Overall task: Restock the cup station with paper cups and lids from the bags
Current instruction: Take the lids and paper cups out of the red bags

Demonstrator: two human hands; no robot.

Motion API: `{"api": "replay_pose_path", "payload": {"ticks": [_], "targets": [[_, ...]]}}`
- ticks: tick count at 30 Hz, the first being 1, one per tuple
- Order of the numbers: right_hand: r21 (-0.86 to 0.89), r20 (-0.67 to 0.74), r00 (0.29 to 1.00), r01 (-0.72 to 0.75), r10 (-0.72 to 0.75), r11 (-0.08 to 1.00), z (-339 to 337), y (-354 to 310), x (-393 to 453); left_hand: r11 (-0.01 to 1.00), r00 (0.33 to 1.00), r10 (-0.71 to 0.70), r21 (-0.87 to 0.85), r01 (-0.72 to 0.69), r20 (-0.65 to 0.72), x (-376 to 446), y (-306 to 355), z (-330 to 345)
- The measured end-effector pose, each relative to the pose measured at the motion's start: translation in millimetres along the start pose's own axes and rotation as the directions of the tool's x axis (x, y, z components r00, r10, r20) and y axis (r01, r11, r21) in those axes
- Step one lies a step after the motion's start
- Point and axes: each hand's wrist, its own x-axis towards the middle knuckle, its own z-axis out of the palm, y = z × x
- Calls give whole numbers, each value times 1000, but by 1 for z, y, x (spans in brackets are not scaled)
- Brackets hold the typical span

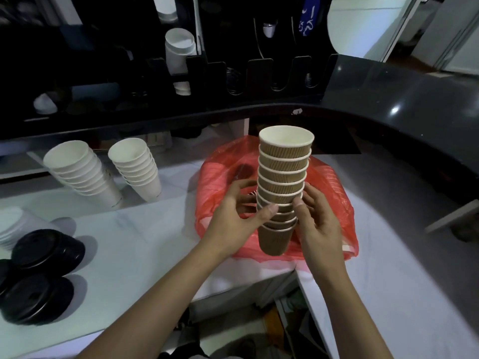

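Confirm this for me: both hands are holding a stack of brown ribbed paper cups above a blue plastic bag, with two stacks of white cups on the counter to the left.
One detail is off: the plastic bag is red, not blue, as the head view shows. The rest stands: the left hand and right hand hold the stack of brown ribbed paper cups above it, with two stacks of white cups on the counter to the left.

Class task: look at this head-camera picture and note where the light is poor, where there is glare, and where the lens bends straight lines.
Head view: the cup rack at the back is dim; glare spots shine on the dark counter; its edge curves from wide-angle distortion; the brown cup stack between both hands is lit and fairly sharp.
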Motion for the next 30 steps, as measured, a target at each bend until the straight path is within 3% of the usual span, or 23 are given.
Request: {"api": "replay_pose_path", "payload": {"ticks": [4,21,30], "targets": [[-50,51,996,69,-67,996,12,-4,5,999,998,24,26,-23,-57,-6,6,-17],[-20,297,955,22,-15,1000,122,-10,6,996,947,-42,57,63,-317,-43,2,-121],[-1,359,933,17,-15,1000,177,4,12,997,922,-66,13,77,-381,-41,-20,-161]]}}
